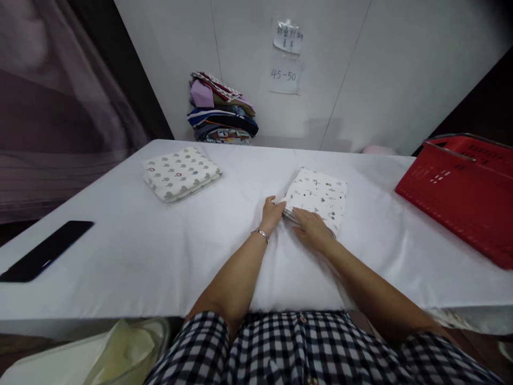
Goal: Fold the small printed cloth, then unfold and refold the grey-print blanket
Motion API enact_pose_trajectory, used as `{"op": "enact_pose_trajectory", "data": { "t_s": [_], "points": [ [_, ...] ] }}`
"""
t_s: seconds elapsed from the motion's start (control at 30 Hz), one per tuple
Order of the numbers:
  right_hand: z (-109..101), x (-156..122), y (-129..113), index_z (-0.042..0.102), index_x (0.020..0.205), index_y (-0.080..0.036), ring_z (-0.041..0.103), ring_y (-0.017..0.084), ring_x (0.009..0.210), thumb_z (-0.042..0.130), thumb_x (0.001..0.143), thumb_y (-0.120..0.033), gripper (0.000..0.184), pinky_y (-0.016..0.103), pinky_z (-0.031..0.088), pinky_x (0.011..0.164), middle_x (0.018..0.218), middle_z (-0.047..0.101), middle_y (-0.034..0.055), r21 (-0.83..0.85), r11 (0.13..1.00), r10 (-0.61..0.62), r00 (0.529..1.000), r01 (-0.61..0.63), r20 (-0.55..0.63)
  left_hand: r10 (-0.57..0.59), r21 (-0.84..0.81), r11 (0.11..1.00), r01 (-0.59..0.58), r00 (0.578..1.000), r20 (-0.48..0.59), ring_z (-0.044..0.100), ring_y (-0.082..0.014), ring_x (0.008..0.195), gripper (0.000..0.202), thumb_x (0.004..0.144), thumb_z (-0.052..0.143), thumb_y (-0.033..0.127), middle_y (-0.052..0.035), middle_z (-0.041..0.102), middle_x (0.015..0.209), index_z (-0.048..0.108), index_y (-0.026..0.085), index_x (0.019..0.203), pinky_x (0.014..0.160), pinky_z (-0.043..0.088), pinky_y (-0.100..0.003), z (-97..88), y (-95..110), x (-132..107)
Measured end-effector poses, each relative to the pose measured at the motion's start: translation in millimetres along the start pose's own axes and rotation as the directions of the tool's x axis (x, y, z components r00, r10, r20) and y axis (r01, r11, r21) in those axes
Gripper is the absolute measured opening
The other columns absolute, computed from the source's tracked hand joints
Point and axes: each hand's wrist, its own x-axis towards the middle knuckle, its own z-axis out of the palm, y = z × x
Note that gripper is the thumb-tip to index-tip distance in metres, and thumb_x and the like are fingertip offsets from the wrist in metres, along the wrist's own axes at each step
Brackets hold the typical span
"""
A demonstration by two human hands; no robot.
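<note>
A folded white cloth (318,193) with small scattered prints lies on the white-covered table in front of me. My left hand (273,213) has its left front corner pinched, thumb on top and the other fingers by the side. My right hand (315,227) rests across the front edge with its fingers stretched out and lying flat on the fabric. Further left sits another folded cloth (182,174), off-white with grey and a few coloured prints, and neither hand touches it.
A red plastic basket (460,198) stands on the right of the table (136,256). A black phone-like slab (48,251) lies at the left edge. Folded fabrics (222,112) are stacked behind the table against the wall. Below the front left edge is a pale bin (160,331).
</note>
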Motion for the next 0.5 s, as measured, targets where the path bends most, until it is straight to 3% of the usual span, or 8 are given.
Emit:
{"op": "enact_pose_trajectory", "data": {
  "t_s": [0.17, 0.27, 0.4, 0.5],
  "points": [
    [1.1, -56.4, 46.2, 0.043, 0.128, -0.016, 0.039, 0.025, 0.124, 0.042, 0.087, -0.027, 0.042, 0.042, 0.035, 0.095, 0.132, 0.048, 0.0105, -0.182, 0.982, 0.050, 0.998, -0.056, -0.035, -0.035, -0.056, 0.998, 0.035, 0.999, -0.016, 0.059, -0.0138, 0.071, 0.054, 0.072, 0.062, 0.038, -0.0060, 0.059, 0.092, 0.043, 0.016, 0.118, 0.062, 0.046, -0.024, -6.1, -3.6, 5.9],
    [7.0, -80.5, 59.2, 0.038, 0.132, -0.015, 0.033, 0.024, 0.128, 0.039, 0.088, -0.026, 0.045, 0.039, 0.035, 0.095, 0.136, 0.043, 0.0100, -0.208, 0.976, 0.049, 0.995, -0.065, -0.083, -0.047, -0.053, 0.998, 0.046, 0.999, -0.011, 0.060, -0.0150, 0.072, 0.052, 0.070, 0.064, 0.036, -0.0054, 0.060, 0.089, 0.045, 0.016, 0.114, 0.062, 0.047, -0.025, -8.1, 0.7, 3.5],
    [5.3, -76.2, 43.8, 0.038, 0.131, -0.016, 0.037, 0.027, 0.125, 0.043, 0.086, -0.027, 0.046, 0.045, 0.030, 0.099, 0.131, 0.048, 0.0112, -0.239, 0.967, 0.066, 0.992, -0.091, -0.110, -0.056, -0.146, 0.987, 0.060, 0.998, 0.029, 0.060, -0.0148, 0.073, 0.052, 0.070, 0.064, 0.033, -0.0065, 0.059, 0.090, 0.044, 0.015, 0.114, 0.060, 0.048, -0.024, -10.2, 16.1, -5.9],
    [-3.7, -51.3, 16.9, 0.030, 0.135, -0.015, 0.038, 0.029, 0.123, 0.049, 0.083, -0.032, 0.058, 0.048, 0.029, 0.098, 0.131, 0.047, 0.0139, -0.206, 0.973, 0.075, 0.986, -0.105, -0.149, 0.039, -0.144, 0.989, -0.035, 0.999, 0.026, 0.059, -0.0129, 0.072, 0.053, 0.069, 0.065, 0.034, -0.0051, 0.058, 0.093, 0.045, 0.017, 0.115, 0.060, 0.048, -0.023, -10.3, 29.9, -15.5]
  ]
}}
